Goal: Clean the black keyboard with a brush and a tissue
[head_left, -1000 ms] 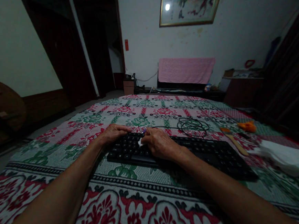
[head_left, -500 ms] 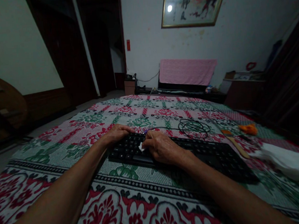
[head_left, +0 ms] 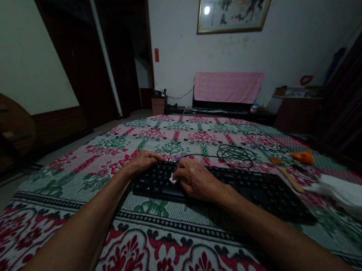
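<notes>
A black keyboard (head_left: 261, 194) lies at a slant on the flowered cloth. My left hand (head_left: 143, 160) grips its far left corner, fingers along the back edge and thumb hidden. Over the left-middle keys, my right hand (head_left: 195, 178) is closed in a pinch on a small white piece of tissue (head_left: 172, 178), which touches the keys. A small purple thing (head_left: 177, 159) shows just behind the right knuckles; I cannot make out what it is. The coiled black cable (head_left: 235, 155) lies behind the keyboard.
To the right lie a brush with a wooden handle (head_left: 293, 181), an orange cloth-like bundle (head_left: 303, 157) and a white tissue pack (head_left: 351, 195). The patterned tablecloth (head_left: 168, 134) covers the table. Beyond it, a pink cloth (head_left: 227, 86) drapes over something by the wall.
The view has shifted very slightly. Both hands keep almost the same places, with the tissue still against the keys.
</notes>
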A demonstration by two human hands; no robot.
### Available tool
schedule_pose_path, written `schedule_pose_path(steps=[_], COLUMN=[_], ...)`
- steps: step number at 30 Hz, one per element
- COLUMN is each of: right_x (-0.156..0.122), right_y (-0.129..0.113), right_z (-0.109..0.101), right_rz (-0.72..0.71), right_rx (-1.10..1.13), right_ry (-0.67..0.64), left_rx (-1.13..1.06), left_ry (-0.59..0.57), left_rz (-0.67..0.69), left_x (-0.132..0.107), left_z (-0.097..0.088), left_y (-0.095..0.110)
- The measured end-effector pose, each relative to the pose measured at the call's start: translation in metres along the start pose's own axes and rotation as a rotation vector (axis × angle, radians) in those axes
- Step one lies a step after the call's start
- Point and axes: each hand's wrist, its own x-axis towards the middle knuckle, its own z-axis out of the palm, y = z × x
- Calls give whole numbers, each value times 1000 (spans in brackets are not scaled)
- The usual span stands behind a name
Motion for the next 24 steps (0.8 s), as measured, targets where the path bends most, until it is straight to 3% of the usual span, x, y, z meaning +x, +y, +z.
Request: schedule_pose_path(steps=[6,11,17,24], right_x=[3,1,1,1], right_y=[-5,-4,-5,-6], right_z=[9,0,4,1], right_rz=[-113,-94,-80,-95], right_rx=[5,13,20,-2], right_ry=[15,-46,23,-52], left_rx=[54,73,39,31], left_ry=[-15,-6,-30,-26], left_rz=[75,70,72,47], left_x=[5,3,2,5], left_z=[-2,-2,-2,-3], left_y=[-7,-5,-3,-10])
